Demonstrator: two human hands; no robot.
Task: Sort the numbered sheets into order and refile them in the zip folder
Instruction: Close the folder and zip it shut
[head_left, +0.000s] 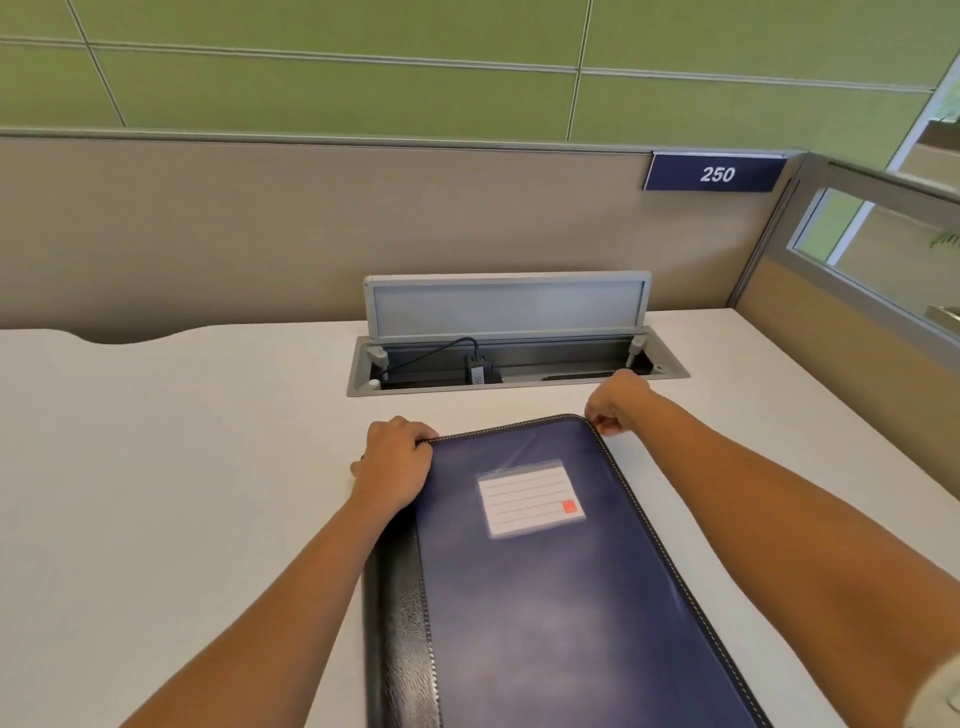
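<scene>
A dark blue zip folder lies flat and closed on the white desk, with a black spine on its left and a clear label pocket on its cover. My left hand grips the folder's far left corner, fingers curled over the edge. My right hand pinches something small at the far right corner, where the zip track runs; the zip pull itself is hidden by my fingers. No numbered sheets are in view.
An open cable box with a raised grey lid and a plugged-in black cable sits in the desk just beyond the folder. Beige partition walls stand behind and to the right, with a blue "250" sign.
</scene>
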